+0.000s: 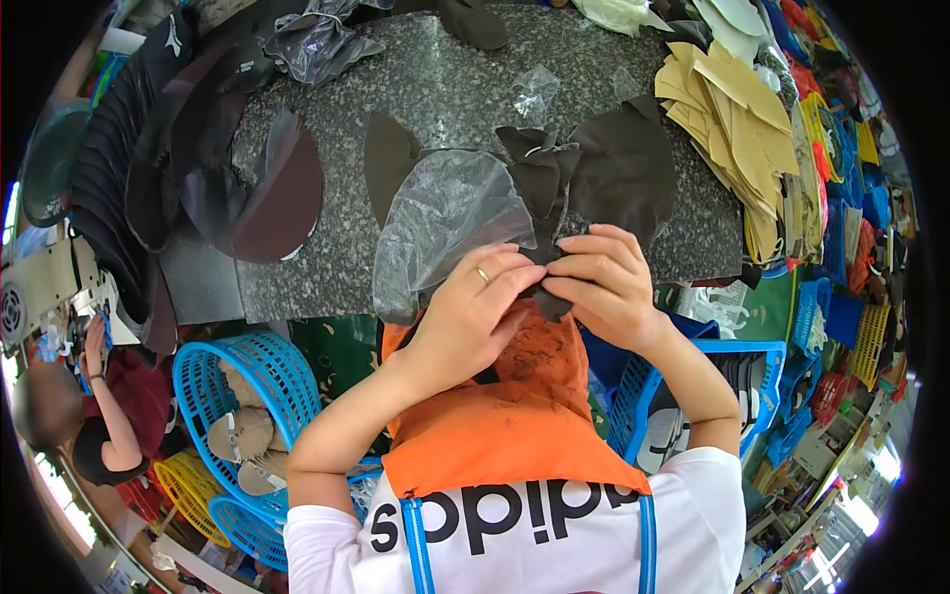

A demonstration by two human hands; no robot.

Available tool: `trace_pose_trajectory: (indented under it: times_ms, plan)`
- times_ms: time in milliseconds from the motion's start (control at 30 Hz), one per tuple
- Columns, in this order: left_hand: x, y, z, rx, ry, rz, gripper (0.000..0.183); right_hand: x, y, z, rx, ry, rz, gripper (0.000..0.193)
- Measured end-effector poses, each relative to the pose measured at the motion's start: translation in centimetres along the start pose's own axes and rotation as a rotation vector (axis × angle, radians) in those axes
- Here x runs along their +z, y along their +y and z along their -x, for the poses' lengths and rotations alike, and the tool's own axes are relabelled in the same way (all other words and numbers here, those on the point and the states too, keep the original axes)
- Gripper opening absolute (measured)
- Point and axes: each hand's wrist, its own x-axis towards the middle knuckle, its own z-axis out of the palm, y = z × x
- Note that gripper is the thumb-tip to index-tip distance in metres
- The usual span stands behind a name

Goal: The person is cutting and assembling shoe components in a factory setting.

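Observation:
My left hand [467,315] and my right hand [606,282] meet at the near edge of a speckled grey stone table [455,79]. Both pinch the same dark brown cut fabric piece [542,188], which fans out over the table into wider dark flaps [625,168]. A ring sits on a finger of my left hand. A clear plastic bag [445,223] lies crumpled just left of the hands, touching my left fingers. Below the hands an orange apron [515,406] covers my lap.
Dark rounded cut pieces [272,193] and black stacked material [119,168] lie at the table's left. A pile of tan cut pieces [737,119] sits at the right. Blue plastic baskets [252,381] [737,381] stand on either side of me. Another person [109,406] sits at the lower left.

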Motion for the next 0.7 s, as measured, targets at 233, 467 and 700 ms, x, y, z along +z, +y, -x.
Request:
trace_pose_trajectory:
  times_ms: [233,467,700]
  plan:
    - [-1.4,1.6,-1.0,-0.138,0.206,0.127,0.026,1.6,-1.0,-4.3,0.068,0.203,-0.340,0.026]
    - [-3.0,0.6,-0.7,-0.203,0.138,0.415,0.018,1.7,-0.9,-6.7,-0.010,0.224,-0.373,0.027]
    - [-2.8,1.1,-0.2,-0.104,0.316,0.383,0.009,1.0,-1.0,-8.0,-0.068,0.250,-0.180,0.031]
